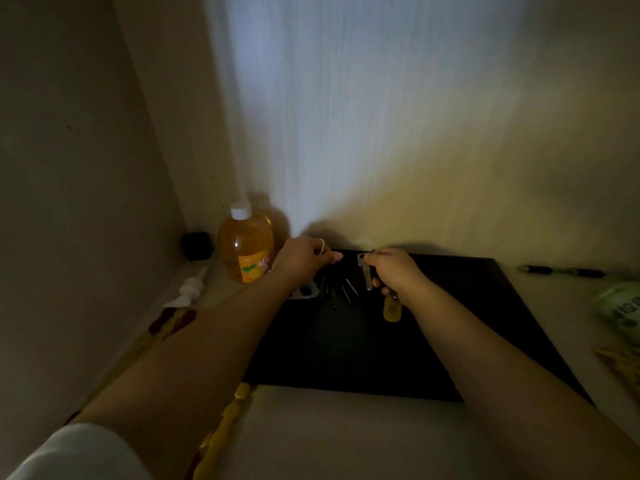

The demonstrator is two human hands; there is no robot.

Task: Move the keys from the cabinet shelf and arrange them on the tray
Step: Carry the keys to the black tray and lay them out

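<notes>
A black tray (467, 323) lies on the pale surface in dim light. Several dark keys (341, 292) lie side by side near its far left part. My right hand (398, 271) pinches a silver key (365, 273) by its head, blade pointing toward me, just above the tray; a yellow tag (392, 309) hangs below that hand. My left hand (304, 259), a ring on one finger, hovers over the tray's far left corner with fingertips pinched together; what it pinches is too dark to tell. A small white-edged fob (306, 292) lies under its wrist.
An orange-liquid bottle (247, 244) with a white cap stands left of the tray, a black box (196, 245) behind it. A white pump nozzle (188, 289) and red-and-yellow pieces (173, 320) lie at the left. A pen (561, 271) and a green packet (623, 306) sit right.
</notes>
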